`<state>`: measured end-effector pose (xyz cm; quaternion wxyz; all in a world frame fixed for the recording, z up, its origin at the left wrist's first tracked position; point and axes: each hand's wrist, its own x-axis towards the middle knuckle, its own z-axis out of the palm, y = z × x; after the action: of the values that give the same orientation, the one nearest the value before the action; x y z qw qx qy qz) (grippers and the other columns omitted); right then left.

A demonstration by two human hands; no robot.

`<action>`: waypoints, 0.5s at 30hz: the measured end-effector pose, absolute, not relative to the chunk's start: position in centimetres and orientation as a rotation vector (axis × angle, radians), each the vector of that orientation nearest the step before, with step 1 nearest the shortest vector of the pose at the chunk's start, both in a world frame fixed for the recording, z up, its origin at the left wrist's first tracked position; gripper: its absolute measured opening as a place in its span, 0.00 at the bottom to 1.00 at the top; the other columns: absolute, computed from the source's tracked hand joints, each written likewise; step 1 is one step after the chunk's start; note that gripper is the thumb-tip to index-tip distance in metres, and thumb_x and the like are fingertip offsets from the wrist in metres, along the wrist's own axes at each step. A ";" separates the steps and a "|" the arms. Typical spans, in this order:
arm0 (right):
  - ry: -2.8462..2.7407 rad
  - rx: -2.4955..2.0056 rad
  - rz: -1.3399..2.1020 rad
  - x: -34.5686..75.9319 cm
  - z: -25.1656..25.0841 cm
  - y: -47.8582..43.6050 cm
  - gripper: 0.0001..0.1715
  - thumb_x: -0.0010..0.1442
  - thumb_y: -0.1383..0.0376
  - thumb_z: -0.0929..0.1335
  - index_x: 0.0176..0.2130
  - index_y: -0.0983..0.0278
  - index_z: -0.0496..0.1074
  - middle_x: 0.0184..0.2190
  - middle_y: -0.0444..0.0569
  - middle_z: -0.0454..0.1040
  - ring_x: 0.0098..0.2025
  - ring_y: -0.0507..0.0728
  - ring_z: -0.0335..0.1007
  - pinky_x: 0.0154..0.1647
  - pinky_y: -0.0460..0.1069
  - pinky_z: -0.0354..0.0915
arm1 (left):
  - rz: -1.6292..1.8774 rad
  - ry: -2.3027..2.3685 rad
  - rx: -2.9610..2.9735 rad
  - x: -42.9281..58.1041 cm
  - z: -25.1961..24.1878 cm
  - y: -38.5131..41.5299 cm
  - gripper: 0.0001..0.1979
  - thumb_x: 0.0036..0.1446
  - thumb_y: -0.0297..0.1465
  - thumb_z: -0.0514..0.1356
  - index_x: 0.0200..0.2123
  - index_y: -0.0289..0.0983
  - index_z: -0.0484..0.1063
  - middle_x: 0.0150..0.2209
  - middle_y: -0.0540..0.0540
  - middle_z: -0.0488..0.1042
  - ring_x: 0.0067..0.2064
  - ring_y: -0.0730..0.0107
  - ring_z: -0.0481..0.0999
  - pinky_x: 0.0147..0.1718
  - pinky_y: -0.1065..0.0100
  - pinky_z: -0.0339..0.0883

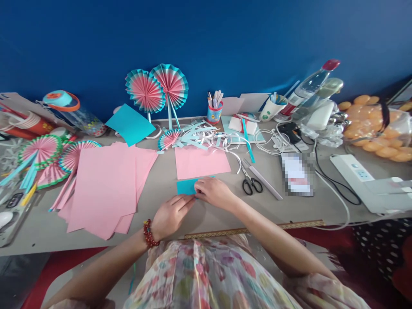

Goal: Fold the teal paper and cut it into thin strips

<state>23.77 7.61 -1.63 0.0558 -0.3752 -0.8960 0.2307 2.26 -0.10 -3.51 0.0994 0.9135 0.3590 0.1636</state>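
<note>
Right hand [214,193] first: it sits knuckles up, fingers curled down and bunched, clamping the right end of the teal paper [186,186] against the table [161,171]; whether the thumb is tucked under the sheet is hidden. Left hand [170,214] comes in from the near left, loose and mostly flat, its fingers stretched out and the tips touching the paper's near edge right beside the right hand's fingertips. It grasps nothing, it just rests there. A red bead bracelet [148,233] rings that wrist.

The teal paper itself is a narrow piece lying flat, long axis running left to right. It sits just far of the left fingertips and pokes out to the left of the right hand, so both hands meet at its right end, the right hand the one actually covering it.

Moving outward: a single pink sheet [201,162] lies touching the teal paper on its far side. Scissors [252,184] are near on the right, closed, with a grey ruler [265,180] just beside them. A spread of pink sheets [103,189] fans out to the left. Paper offcuts [199,135] tangle further back, and two finished pleated fans [157,88] stand against the blue wall [225,38]
</note>
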 end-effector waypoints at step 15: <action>-2.537 -1.288 0.722 29.0 -1.5 7.2 0.10 0.65 0.64 0.69 0.31 0.63 0.71 0.30 0.45 0.73 0.34 0.54 0.66 0.35 0.46 0.53 | 0.174 1.200 2.789 3.5 -3.6 -0.2 0.26 0.63 0.21 0.52 0.63 0.37 0.64 0.53 0.41 0.73 0.51 0.58 0.70 0.50 0.58 0.67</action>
<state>28.99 7.23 -1.52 0.1028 -0.4364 -0.8597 0.2448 3.48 -0.21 -3.58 0.0501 0.9159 0.3941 0.0571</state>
